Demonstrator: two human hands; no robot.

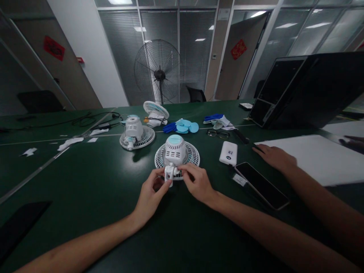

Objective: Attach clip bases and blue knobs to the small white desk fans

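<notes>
A small white fan (175, 148) lies face down on the green table, its round grille flat and its motor housing with a light blue cap pointing up. At its near side is a white clip bracket (170, 171). My left hand (152, 191) pinches this bracket between thumb and fingers. My right hand (198, 182) is closed at the bracket's right side, fingertips at the joint by the grille; whether a small part sits between them is hidden.
Behind stand a second fan (134, 131) and a third fan (155, 113). Light blue fan blades (186, 126), glasses (218, 134), a power bank (228, 153) and a phone (262, 185) lie rightward. Another person's hand (274, 156) rests by white paper (318, 159).
</notes>
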